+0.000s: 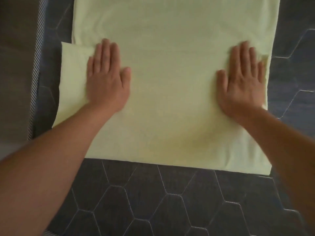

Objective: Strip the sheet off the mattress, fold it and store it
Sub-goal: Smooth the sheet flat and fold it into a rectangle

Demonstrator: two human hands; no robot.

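A pale green sheet (170, 92) lies folded in layers on the dark quilted mattress (170, 201). Its near layer is doubled back over a longer strip that runs away from me. My left hand (107, 79) presses flat on the left part of the top layer, fingers straight and together. My right hand (242, 79) presses flat near the sheet's right edge, fingers also straight. A flap of the lower layer (73, 79) sticks out to the left beyond my left hand.
The mattress has a hexagon stitch pattern and shows bare in front of the sheet and on its right (293, 65). Its striped side edge (35, 74) runs along the left, with grey floor (15, 65) beyond.
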